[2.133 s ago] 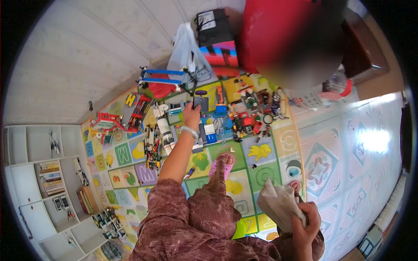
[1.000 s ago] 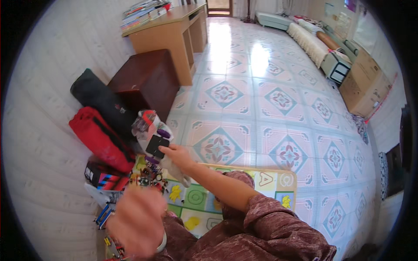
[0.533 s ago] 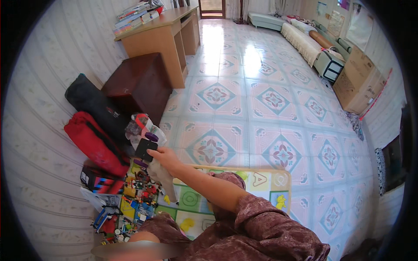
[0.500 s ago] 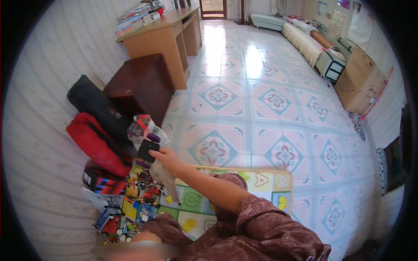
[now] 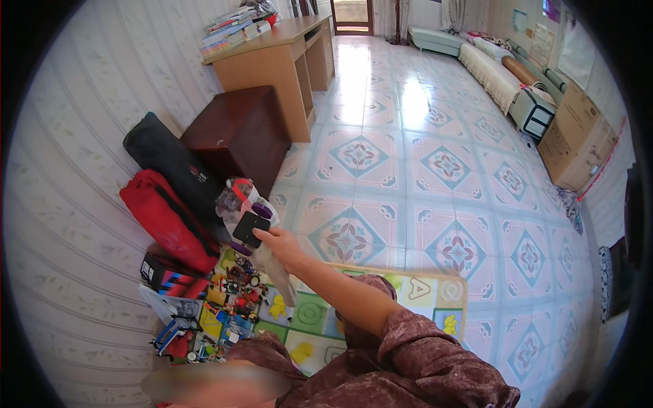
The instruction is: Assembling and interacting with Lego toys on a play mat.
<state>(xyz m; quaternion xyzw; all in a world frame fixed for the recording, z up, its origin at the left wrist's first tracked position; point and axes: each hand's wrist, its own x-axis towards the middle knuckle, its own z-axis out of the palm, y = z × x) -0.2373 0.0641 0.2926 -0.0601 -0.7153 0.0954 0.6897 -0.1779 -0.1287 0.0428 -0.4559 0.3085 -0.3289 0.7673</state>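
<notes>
My right hand [image 5: 280,246] reaches out to the left, its fingers closed on the near edge of a black, squarish toy piece with purple wheels [image 5: 249,228]. One wheel sits on either side of the black body. Right behind it is a clear plastic bag [image 5: 238,195] with red in it. A pale grey-beige strip [image 5: 277,277] runs down below the hand; what it is I cannot tell. Nearer to me lies a pile of small coloured toy bricks and parts [image 5: 239,292]. My left hand does not show; a blurred oval covers the lower left edge.
Red [image 5: 169,221] and black [image 5: 170,158] long bags lean by the left wall, beside a dark red cabinet [image 5: 241,129] and a wooden desk [image 5: 272,47]. A patterned play mat [image 5: 401,277] lies under my legs. A cardboard box [image 5: 575,139] stands far right on the tiled floor.
The whole view has swung slightly left, so everything sits further right in the picture. My right hand keeps its hold on the black piece, which has tilted a little.
</notes>
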